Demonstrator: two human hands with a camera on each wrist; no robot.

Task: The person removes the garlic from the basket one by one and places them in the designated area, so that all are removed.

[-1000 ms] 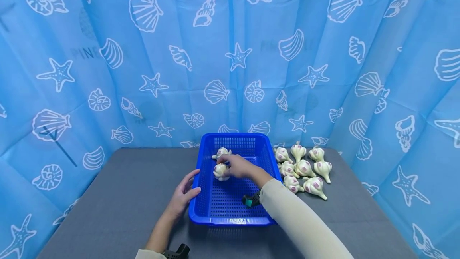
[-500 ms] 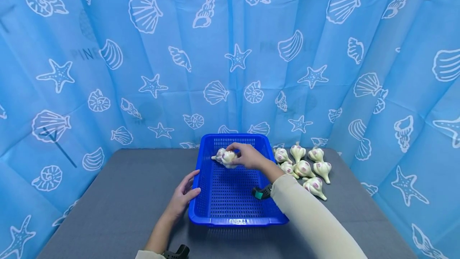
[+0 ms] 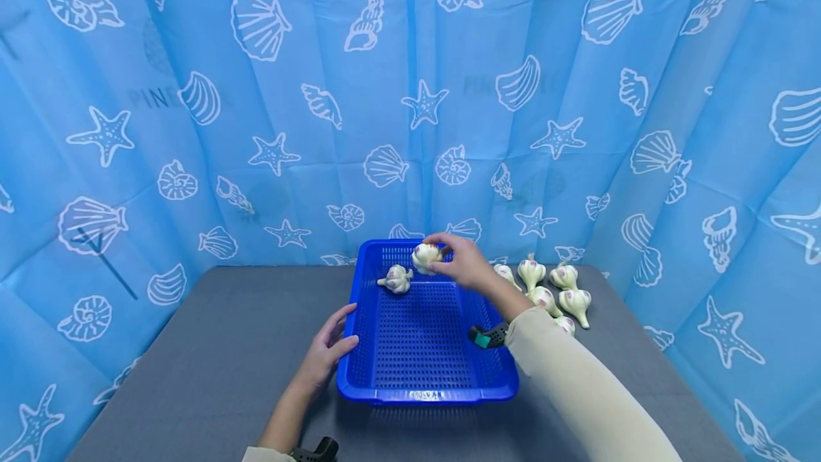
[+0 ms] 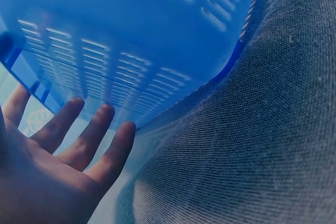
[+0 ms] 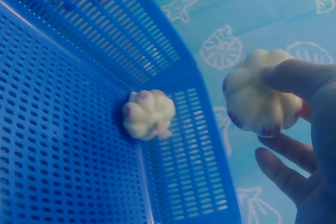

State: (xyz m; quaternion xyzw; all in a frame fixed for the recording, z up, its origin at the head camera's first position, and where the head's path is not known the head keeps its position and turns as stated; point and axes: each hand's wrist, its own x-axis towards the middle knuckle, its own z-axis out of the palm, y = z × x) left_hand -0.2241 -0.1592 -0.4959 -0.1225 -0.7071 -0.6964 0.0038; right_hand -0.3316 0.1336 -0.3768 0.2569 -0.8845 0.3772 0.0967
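In the head view, my right hand [image 3: 463,262] pinches a garlic bulb [image 3: 425,258] over the far end of the blue plastic basket [image 3: 426,396]. The right wrist view shows the thumb across this held bulb [image 5: 260,93], its purple-marked cloves turned outward. A second garlic bulb [image 3: 395,279] lies in the far left corner of the basket. My left hand [image 3: 321,355] rests against the basket's left side, with thumb and fingertips at the rim. From the left wrist, the fingers [image 4: 89,140] appear spread and fairly straight along the outer slotted wall [image 4: 94,61].
Several garlic bulbs [image 3: 532,271] lie on the grey tabletop [image 3: 256,334] right of the basket, partly hidden by my right arm. A blue curtain [image 3: 410,91] with white shell prints hangs behind the table. Each wrist wears a black band [image 3: 489,336].
My right hand has lifted the garlic bulb from the basket's left middle, moving it right and toward the far rim, past the other bulb. The left hand has stayed in place.
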